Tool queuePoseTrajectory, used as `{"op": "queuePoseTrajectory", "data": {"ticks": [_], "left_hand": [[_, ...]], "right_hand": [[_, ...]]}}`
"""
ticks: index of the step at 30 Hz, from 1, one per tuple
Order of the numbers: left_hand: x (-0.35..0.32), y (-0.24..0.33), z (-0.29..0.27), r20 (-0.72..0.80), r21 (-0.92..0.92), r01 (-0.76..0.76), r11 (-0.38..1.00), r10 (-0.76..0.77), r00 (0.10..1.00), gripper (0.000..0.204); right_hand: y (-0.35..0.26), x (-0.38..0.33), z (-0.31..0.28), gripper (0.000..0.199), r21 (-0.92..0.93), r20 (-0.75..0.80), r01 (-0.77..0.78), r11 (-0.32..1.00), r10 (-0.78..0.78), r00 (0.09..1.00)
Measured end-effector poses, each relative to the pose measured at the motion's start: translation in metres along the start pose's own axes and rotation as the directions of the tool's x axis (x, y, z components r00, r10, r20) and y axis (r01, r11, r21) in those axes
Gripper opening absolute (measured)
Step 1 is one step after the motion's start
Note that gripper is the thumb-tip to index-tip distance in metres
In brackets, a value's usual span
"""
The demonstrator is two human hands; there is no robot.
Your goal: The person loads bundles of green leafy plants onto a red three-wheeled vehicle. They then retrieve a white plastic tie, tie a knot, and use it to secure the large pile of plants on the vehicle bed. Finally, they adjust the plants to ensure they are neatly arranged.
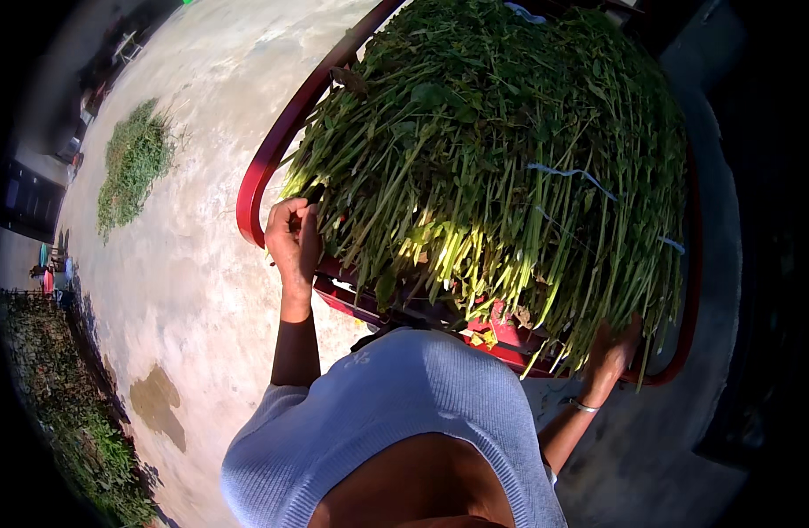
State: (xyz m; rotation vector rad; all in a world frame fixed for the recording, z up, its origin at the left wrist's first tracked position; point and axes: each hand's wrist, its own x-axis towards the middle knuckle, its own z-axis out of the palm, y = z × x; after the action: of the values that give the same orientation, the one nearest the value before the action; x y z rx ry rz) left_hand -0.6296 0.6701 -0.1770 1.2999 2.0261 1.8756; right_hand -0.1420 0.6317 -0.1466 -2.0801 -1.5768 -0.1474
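A large heap of cut green leafy stalks [510,150] fills a cart or rack with a curved red metal rail [272,158]. The pale stem ends point toward me. My left hand [292,246] is at the heap's left edge, next to the rail, with its fingers curled closed. A small dark bit shows at its fingertips, too unclear to name. At the near right corner, my right hand [611,350] reaches in under the stem ends, and the stalks hide its fingers. Thin pale blue strings [572,170] lie across the stalks.
A smaller patch of cut greens [136,163] lies on the concrete ground [202,290] at the left. Below it are a damp stain [158,405] and a strip of growing plants [88,431]. A red panel [510,339] shows under the stem ends.
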Motion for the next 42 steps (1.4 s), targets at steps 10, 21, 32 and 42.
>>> {"op": "queuePoseTrajectory", "data": {"ticks": [10,21,32,42], "left_hand": [[0.018,-0.02,-0.033,0.412,0.421,-0.183,0.888,-0.008,0.911,0.05],[0.001,0.101,-0.004,0.785,0.1,-0.251,0.963,0.079,0.614,0.053],[0.101,-0.038,0.035,0.348,0.599,-0.178,0.781,-0.054,0.936,0.038],[0.042,0.0,0.021,0.746,-0.475,0.795,0.377,-0.307,0.591,0.016]], "right_hand": [[-0.158,0.012,0.013,0.032,0.529,0.207,0.28,0.801,-0.442,0.873],[-0.339,0.023,0.13,0.018,0.517,0.734,-0.85,0.1,-0.563,0.38],[-0.291,0.047,0.042,0.013,0.687,0.668,-0.72,0.094,-0.471,0.576],[-0.278,0.049,0.005,0.017,0.696,0.616,-0.717,-0.029,-0.488,0.618]]}}
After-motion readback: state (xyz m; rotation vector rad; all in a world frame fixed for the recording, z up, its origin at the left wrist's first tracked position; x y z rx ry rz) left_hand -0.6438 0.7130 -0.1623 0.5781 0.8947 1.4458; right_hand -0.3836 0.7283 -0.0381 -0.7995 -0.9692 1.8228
